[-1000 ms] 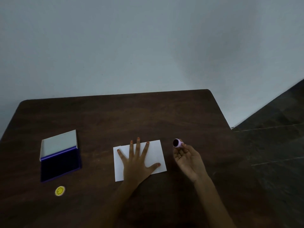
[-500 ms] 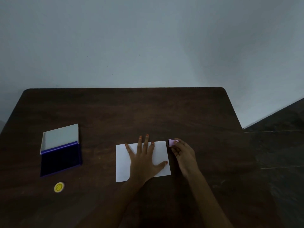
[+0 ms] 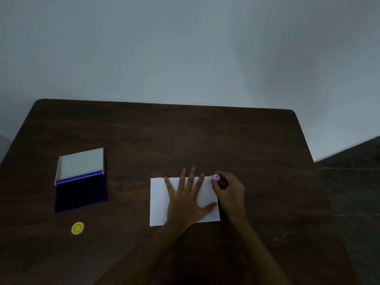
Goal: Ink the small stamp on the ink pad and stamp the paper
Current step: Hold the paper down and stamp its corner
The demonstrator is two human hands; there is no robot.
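A white sheet of paper (image 3: 158, 200) lies in the middle of the dark wooden table (image 3: 185, 136). My left hand (image 3: 185, 200) rests flat on it with fingers spread. My right hand (image 3: 228, 192) pinches a small pink stamp (image 3: 214, 178) and holds it down at the paper's far right corner. An open ink pad (image 3: 81, 192) with a dark blue pad and a raised white lid sits at the left of the table, well away from both hands.
A small round yellow disc (image 3: 77, 228) lies on the table in front of the ink pad. A pale wall rises behind the table. A dark tiled floor shows past the table's right edge.
My right hand has turned the pink stamp face down and brought it left onto the paper's far right corner. My left hand has stayed flat on the paper.
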